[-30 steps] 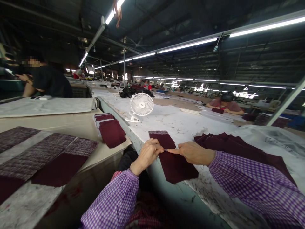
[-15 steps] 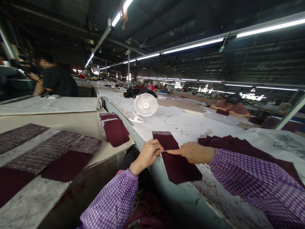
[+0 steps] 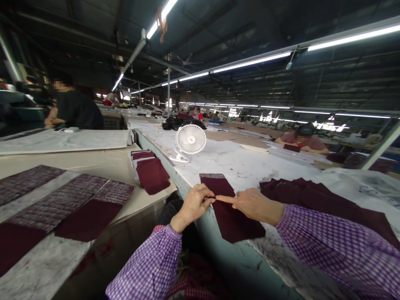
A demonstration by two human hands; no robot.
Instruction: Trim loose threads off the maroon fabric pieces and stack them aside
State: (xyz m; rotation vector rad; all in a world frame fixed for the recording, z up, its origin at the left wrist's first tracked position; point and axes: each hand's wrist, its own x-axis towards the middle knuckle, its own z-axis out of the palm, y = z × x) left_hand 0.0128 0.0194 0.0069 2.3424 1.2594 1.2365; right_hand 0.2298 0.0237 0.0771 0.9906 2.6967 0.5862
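Observation:
A dark maroon fabric piece [image 3: 239, 221] with a whitish strip at its far end lies across the table's near edge. My left hand [image 3: 195, 204] pinches at the piece's left edge, thumb and forefinger together; the fabric edge appears to be between them. From the right, my right hand [image 3: 254, 204] reaches over the same piece. Its forefinger points out and touches down beside the left fingertips, while the other fingers are curled under, and nothing shows in them.
A white fan [image 3: 190, 138] stands beyond the hands. Fanned maroon pieces [image 3: 325, 200] lie at right, a small maroon stack [image 3: 153, 175] and speckled pieces [image 3: 59, 200] at left. A person in black [image 3: 78, 108] is at far left, another person [image 3: 304, 137] at right.
The pale, thin bit between my fingertips no longer shows, and my right forefinger has come closer to my left fingertips. The person in black has lowered their hands.

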